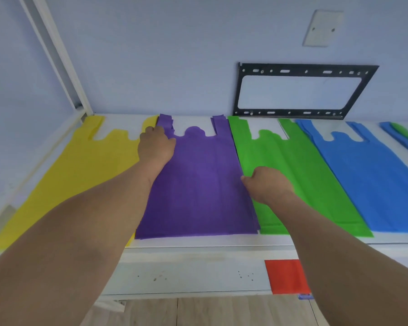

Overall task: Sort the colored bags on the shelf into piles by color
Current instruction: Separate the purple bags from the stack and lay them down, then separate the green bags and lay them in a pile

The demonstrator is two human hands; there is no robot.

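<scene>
Nearest, at 5 o'clock, the right hand (267, 184) pinches the purple pile (198, 184) at its right edge. At 11 o'clock the left hand (157, 144) curls over its left handle. The bags look thin, light and floppy, so edges suit gripping. Lying mid-shelf (198, 242), the pile runs 6 to 12, handles toward the wall.

At the far right, a flat blue and green bag pile (403, 137) runs off the frame edge. The right forearm covers part of a red sheet (285, 276) below the shelf; both hands' fingertips are hidden.
</scene>
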